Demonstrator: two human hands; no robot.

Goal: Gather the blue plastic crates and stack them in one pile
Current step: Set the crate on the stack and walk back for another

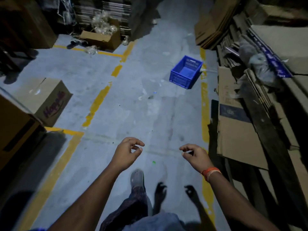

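One blue plastic crate (185,72) stands empty on the grey floor ahead, slightly right of centre, beside a yellow floor line. It has slotted walls and sits upright. My left hand (128,151) and my right hand (194,153) hover side by side low in the view, well short of the crate. Both hands hold nothing, with fingers loosely curled and apart. An orange band circles my right wrist.
Flattened cardboard sheets (250,100) lean in piles along the right side. A closed cardboard box (45,100) sits at the left, an open box (100,38) with clear wrapping at the back. Yellow lines (98,104) mark the aisle. My foot (137,178) is below.
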